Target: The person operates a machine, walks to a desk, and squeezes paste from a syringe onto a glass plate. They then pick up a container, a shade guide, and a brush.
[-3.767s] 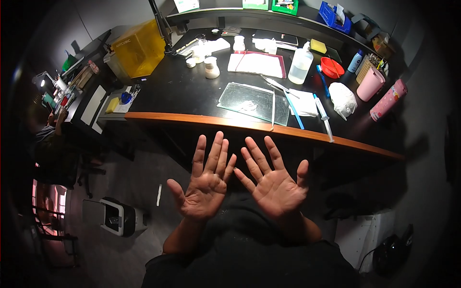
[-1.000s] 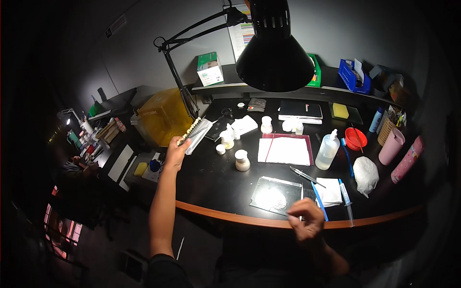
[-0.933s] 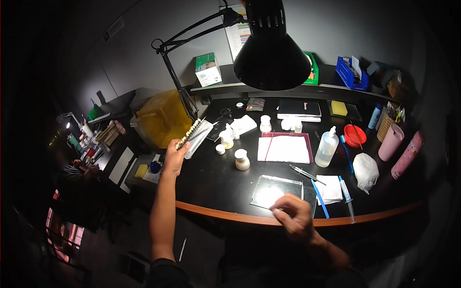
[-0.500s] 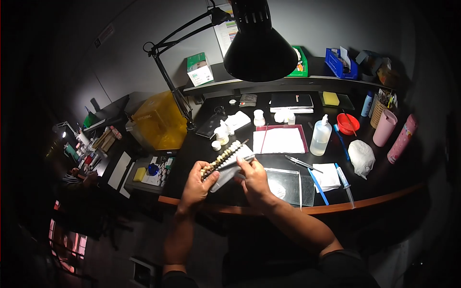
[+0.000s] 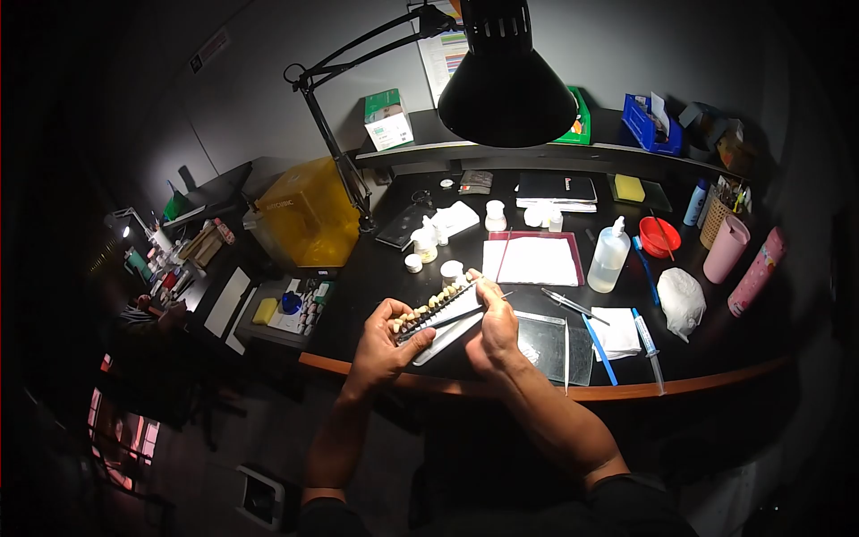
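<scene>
A dental shade guide (image 5: 436, 311), a row of tooth-coloured tabs on a dark and white holder, is held tilted between my two hands above the front of the desk. My left hand (image 5: 383, 354) grips its lower left end, thumb along the front edge. My right hand (image 5: 497, 333) is closed on the upper right end, its fingertips by the last tabs. A pale flat piece (image 5: 447, 340) shows beneath the holder. From behind my right hand a thin tip sticks out; what it belongs to is hidden.
Past the hands stand a small white jar (image 5: 452, 269), a tray with white paper (image 5: 531, 259) and a clear bottle (image 5: 609, 257). A glass slab (image 5: 550, 345), a blue-handled tool (image 5: 600, 351) and a syringe (image 5: 648, 345) lie right. A black lamp (image 5: 507, 98) hangs overhead.
My right hand has shifted to the upper right end of the shade guide, and the guide lies at a shallower tilt. More of its tabs show. The whole view has moved slightly.
</scene>
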{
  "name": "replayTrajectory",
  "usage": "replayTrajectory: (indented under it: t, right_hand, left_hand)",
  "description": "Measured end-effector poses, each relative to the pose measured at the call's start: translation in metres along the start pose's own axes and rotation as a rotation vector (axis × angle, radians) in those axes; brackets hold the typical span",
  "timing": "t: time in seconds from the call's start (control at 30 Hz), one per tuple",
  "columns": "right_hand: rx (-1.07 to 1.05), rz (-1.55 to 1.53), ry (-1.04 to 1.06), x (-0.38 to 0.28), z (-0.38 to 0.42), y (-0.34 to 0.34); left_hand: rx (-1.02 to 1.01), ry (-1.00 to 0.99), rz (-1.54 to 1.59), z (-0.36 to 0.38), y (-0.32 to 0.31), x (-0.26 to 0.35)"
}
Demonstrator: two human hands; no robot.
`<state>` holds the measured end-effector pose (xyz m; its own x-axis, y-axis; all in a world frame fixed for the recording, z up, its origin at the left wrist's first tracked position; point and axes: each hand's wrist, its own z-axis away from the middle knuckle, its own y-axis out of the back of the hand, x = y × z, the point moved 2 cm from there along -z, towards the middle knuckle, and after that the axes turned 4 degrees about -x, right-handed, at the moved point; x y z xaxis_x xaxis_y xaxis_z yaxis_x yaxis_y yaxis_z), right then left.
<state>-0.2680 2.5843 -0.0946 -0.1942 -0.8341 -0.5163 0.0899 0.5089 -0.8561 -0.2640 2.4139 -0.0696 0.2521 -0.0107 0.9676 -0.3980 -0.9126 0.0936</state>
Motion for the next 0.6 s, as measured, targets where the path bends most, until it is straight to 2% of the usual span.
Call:
replayTrajectory:
  t: [0.33,0.6]
  right_hand:
    - [0.029,0.011,0.085,0.015,-0.022,0.027]
    - [0.057,0.15,0.095,0.003,-0.013,0.011]
  left_hand:
    - [0.018,0.055,0.058,0.005,-0.004,0.005]
    - [0.011,0.076,0.132,0.007,-0.001,-0.008]
